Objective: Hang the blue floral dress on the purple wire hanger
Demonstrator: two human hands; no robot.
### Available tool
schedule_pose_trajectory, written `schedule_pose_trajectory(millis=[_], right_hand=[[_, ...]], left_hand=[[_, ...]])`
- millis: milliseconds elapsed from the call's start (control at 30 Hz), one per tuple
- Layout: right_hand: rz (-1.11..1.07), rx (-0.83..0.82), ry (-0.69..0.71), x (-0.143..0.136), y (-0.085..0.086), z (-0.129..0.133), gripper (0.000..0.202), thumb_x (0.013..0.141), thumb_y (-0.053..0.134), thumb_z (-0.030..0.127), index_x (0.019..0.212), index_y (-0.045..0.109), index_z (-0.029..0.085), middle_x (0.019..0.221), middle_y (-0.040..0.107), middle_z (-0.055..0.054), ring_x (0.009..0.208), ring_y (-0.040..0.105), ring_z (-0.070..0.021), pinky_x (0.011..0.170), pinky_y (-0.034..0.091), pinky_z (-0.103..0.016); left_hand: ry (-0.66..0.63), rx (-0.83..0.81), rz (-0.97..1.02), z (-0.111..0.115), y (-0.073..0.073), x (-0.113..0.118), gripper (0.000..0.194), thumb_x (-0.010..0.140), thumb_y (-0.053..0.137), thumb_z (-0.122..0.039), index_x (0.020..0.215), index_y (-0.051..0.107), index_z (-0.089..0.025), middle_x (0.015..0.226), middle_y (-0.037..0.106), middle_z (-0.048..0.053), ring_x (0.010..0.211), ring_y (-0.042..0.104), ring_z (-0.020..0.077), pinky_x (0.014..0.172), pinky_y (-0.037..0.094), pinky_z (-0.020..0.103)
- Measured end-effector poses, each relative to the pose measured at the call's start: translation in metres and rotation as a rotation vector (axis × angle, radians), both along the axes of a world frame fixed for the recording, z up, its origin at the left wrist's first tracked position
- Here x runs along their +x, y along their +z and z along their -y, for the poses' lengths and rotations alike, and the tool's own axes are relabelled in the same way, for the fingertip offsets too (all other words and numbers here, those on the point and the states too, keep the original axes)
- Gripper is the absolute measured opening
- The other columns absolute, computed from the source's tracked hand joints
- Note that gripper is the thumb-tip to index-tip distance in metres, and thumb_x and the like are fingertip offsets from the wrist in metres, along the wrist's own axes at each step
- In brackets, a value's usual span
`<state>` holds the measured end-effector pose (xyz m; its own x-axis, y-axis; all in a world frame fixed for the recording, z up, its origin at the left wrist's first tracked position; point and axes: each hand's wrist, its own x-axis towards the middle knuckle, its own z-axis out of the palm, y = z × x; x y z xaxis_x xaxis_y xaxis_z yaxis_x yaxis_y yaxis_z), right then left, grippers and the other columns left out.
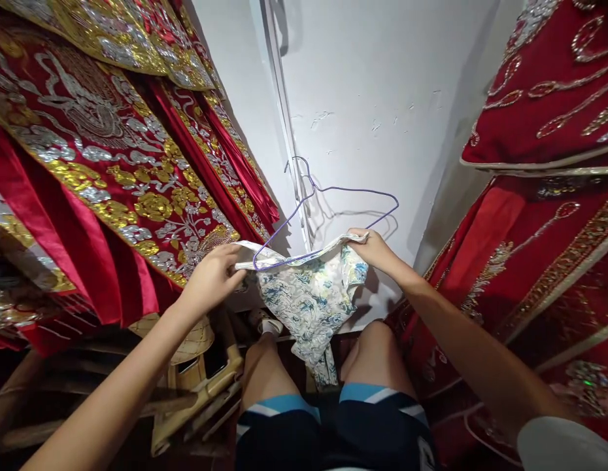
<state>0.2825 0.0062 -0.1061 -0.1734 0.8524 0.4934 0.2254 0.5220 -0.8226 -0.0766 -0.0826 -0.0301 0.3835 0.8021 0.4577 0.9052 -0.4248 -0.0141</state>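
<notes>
A white garment with a blue and yellow floral print (308, 301) hangs between my two hands, above my knees. My left hand (218, 271) pinches the upper left end of its white edge. At the upper right end, my right hand (370, 248) grips the same edge between thumb and fingers. A purple wire hanger (355, 190) stands tilted, its lower left corner and bottom bar at the garment's opening. Its hook points up toward the wall, and neither hand's fingers are seen on the wire.
Red garments with gold and silver embroidery (152, 203) hang at the left, and more beaded red ones (510, 242) at the right. Ahead is a white wall (363, 85) with a vertical strip. A bamboo chair or rack (201, 405) stands at the lower left.
</notes>
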Motion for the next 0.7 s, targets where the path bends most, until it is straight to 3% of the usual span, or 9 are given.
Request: schedule_pose_trajectory(millis=[167, 333, 467, 600, 700], right_hand=[[-0.007, -0.007, -0.023, -0.020, -0.007, 0.000, 0.028, 0.077, 0.058, 0.034, 0.060, 0.040, 0.022, 0.059, 0.033, 0.005, 0.059, 0.032, -0.0126, 0.057, 0.025, -0.028], [-0.005, -0.041, -0.074, -0.036, -0.013, 0.003, 0.030, 0.077, 0.059, 0.036, 0.059, 0.039, 0.023, 0.058, 0.032, 0.005, 0.057, 0.029, -0.0119, 0.055, 0.021, -0.029], [-0.049, -0.035, 0.016, -0.043, -0.012, 0.011, 0.032, 0.076, 0.059, 0.036, 0.058, 0.037, 0.023, 0.058, 0.030, 0.005, 0.058, 0.030, -0.0121, 0.055, 0.023, -0.029], [-0.117, -0.046, 0.100, -0.044, -0.006, 0.021, 0.022, 0.075, 0.058, 0.035, 0.060, 0.049, 0.021, 0.060, 0.042, 0.003, 0.060, 0.036, -0.0136, 0.056, 0.027, -0.028], [-0.137, -0.063, 0.078, -0.045, -0.005, 0.030, 0.018, 0.075, 0.058, 0.034, 0.064, 0.054, 0.020, 0.061, 0.045, 0.002, 0.060, 0.039, -0.0141, 0.056, 0.028, -0.028]], left_hand=[[0.032, -0.089, -0.127, 0.013, 0.003, -0.014, 0.028, 0.081, 0.048, -0.036, 0.069, 0.066, -0.017, 0.129, 0.068, 0.019, 0.123, 0.063, 0.0335, 0.106, 0.051, 0.042], [0.057, -0.125, -0.184, 0.031, 0.008, -0.024, 0.033, 0.080, 0.048, -0.036, 0.078, 0.073, -0.016, 0.139, 0.063, 0.015, 0.129, 0.060, 0.0312, 0.111, 0.048, 0.037], [0.088, -0.156, -0.237, 0.042, 0.011, -0.033, 0.039, 0.082, 0.046, -0.037, 0.094, 0.076, -0.014, 0.149, 0.054, 0.015, 0.139, 0.050, 0.0306, 0.117, 0.041, 0.039], [0.121, -0.160, -0.207, 0.036, 0.017, -0.029, 0.044, 0.090, 0.034, -0.038, 0.085, 0.070, -0.014, 0.155, 0.044, 0.020, 0.146, 0.041, 0.0308, 0.121, 0.034, 0.043], [0.077, -0.116, -0.130, 0.022, 0.024, -0.010, 0.040, 0.093, 0.030, -0.036, 0.075, 0.060, -0.016, 0.159, 0.036, 0.024, 0.151, 0.031, 0.0311, 0.124, 0.029, 0.043]])
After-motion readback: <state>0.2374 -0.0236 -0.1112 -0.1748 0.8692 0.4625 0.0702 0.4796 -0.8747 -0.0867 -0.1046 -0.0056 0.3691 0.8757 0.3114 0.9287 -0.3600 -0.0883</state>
